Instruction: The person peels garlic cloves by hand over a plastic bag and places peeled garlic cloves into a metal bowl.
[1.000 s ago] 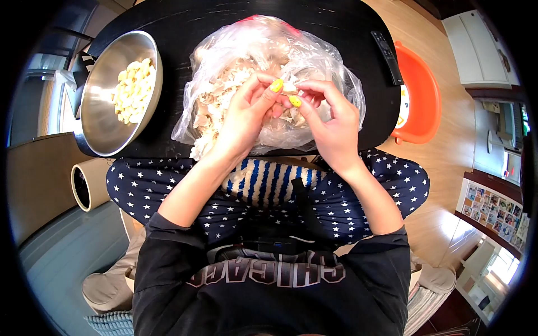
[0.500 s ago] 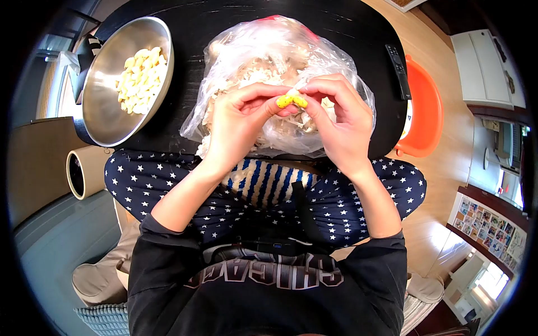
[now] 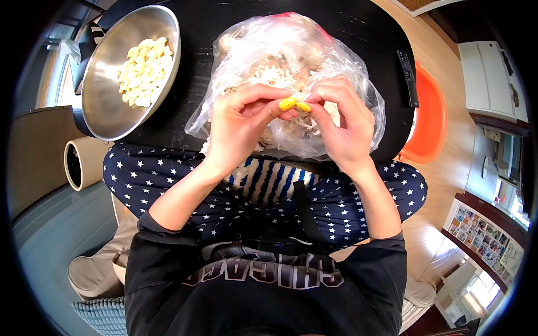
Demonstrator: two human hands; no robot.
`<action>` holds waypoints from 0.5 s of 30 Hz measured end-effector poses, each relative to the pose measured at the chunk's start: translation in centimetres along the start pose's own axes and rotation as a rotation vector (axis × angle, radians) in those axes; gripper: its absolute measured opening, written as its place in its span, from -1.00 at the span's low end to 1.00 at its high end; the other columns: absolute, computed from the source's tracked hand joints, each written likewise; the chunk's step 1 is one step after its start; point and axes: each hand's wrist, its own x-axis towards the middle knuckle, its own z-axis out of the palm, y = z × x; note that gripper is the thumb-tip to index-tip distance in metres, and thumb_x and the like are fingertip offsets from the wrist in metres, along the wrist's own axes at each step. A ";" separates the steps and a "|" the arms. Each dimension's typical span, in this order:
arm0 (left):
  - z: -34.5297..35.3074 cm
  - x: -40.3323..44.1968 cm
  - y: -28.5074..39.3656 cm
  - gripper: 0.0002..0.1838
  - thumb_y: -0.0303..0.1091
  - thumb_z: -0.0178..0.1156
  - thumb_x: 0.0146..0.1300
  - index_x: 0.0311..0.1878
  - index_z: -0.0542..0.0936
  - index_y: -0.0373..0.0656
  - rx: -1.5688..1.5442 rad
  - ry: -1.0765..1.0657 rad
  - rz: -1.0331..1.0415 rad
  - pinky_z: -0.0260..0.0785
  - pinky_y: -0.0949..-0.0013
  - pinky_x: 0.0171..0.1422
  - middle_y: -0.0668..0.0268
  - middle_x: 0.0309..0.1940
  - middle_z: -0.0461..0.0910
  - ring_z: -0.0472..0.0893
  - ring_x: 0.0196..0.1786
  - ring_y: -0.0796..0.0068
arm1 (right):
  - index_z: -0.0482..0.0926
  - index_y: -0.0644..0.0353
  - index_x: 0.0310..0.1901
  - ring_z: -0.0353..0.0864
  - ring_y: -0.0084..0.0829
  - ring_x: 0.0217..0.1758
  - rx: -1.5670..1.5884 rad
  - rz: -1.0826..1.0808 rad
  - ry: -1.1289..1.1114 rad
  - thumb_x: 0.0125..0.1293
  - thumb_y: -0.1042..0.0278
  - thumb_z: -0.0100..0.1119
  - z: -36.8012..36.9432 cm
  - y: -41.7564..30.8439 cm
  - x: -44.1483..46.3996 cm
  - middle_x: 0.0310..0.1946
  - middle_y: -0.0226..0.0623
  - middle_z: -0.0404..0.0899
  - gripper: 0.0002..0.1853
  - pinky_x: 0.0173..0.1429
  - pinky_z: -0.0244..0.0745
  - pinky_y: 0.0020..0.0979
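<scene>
My left hand [image 3: 238,120] and my right hand [image 3: 347,126] meet over a clear plastic bag [image 3: 356,64], fingertips nearly touching. Between them they pinch a small pale garlic clove [image 3: 301,95], mostly hidden by the fingers. Both thumbs show yellow, dark-speckled tips [image 3: 287,103] over the nails. The bag lies open towards me, with papery garlic skins [image 3: 272,75] inside it and some spilling at its left edge. To the left, a steel bowl [image 3: 101,92] holds many peeled garlic cloves [image 3: 145,73], out of reach of either hand's fingers now.
The bag and bowl rest on a black table [image 3: 193,50]. A remote control [image 3: 407,78] lies at its right edge, beside an orange basin [image 3: 431,120] lower down. A beige cylindrical container [image 3: 92,162] stands left of my crossed legs.
My fingertips have shifted slightly around the clove, and the thumbs' yellow tips sit at a different angle. The whole view has tilted a little. Both hands keep their pinch.
</scene>
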 end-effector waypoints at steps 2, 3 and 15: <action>0.2 -0.1 -0.1 -0.80 -0.53 0.12 0.21 -0.10 0.54 -0.37 -0.196 -0.006 -0.110 0.45 0.55 -0.12 0.23 -0.33 0.60 0.61 -0.28 0.54 | 0.50 0.29 -0.34 0.47 -0.32 -0.38 -0.100 -0.099 0.071 -0.11 0.69 0.26 0.1 -0.3 0.1 -0.44 -0.26 0.50 -0.76 -0.30 0.39 -0.44; 0.1 -0.1 -0.1 -0.80 -0.53 0.12 0.21 -0.10 0.54 -0.37 -0.193 -0.004 -0.112 0.45 0.55 -0.12 0.23 -0.33 0.60 0.61 -0.28 0.54 | 0.50 0.29 -0.34 0.47 -0.32 -0.38 -0.096 -0.098 0.071 -0.11 0.69 0.26 0.1 -0.3 0.2 -0.44 -0.26 0.50 -0.76 -0.30 0.39 -0.44; -0.9 0.4 -0.7 -0.75 -0.40 0.12 0.25 -0.04 0.50 -0.29 -0.597 0.107 -0.340 0.37 0.56 -0.09 0.30 -0.26 0.55 0.52 -0.22 0.61 | 0.50 0.30 -0.32 0.50 -0.26 -0.38 -0.101 -0.099 -0.005 -0.04 0.66 0.23 0.4 -0.8 0.0 -0.43 -0.21 0.49 -0.80 -0.28 0.41 -0.41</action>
